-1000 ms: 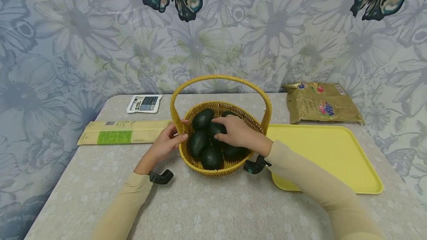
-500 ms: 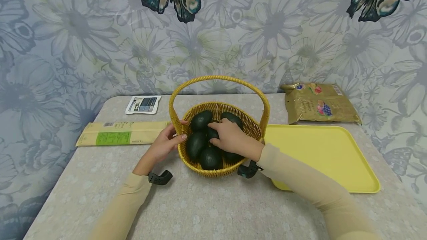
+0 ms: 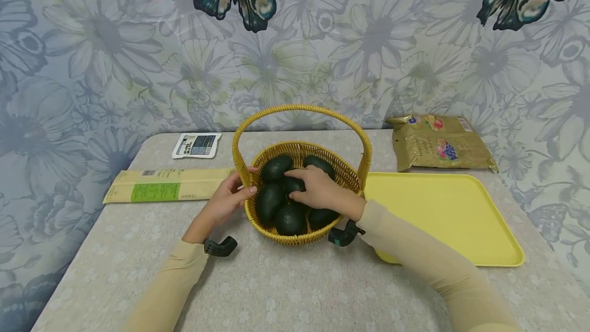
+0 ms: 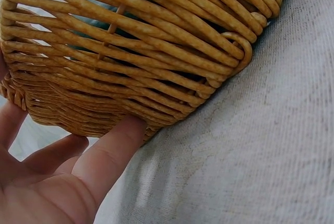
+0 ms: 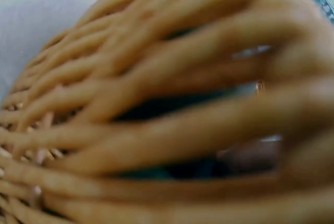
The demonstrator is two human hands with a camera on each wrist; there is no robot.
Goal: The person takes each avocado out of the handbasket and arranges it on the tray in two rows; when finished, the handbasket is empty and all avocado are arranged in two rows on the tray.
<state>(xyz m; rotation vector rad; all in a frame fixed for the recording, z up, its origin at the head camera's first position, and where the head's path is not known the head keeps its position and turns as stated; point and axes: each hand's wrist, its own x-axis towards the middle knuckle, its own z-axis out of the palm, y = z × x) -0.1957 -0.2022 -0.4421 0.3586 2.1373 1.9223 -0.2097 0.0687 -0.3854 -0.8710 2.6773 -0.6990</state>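
Several dark green avocados [image 3: 271,204] lie in a yellow wicker basket [image 3: 297,240] with a tall arched handle. My right hand [image 3: 318,188] reaches down into it, with fingers and thumb on either side of a middle avocado [image 3: 293,185]; the hand covers part of that fruit. My left hand [image 3: 227,200] holds the basket's left side at the handle's base, thumb and a finger on either side of it. In the left wrist view, fingers [image 4: 112,151] of that hand touch the outer weave. The right wrist view shows blurred weave [image 5: 172,135], with the hand itself mostly hidden.
A yellow tray [image 3: 442,219] lies right of the basket, partly under my right sleeve. Behind it rests a gold packet [image 3: 442,143]. On the left are a long pale-yellow packet with a green panel [image 3: 156,191] and a small white pouch [image 3: 196,145]. A patterned wall backs the table.
My right hand has shifted slightly left and settled around the middle avocado. An avocado at the back of the basket shows more now. My left hand stays at the basket's side.
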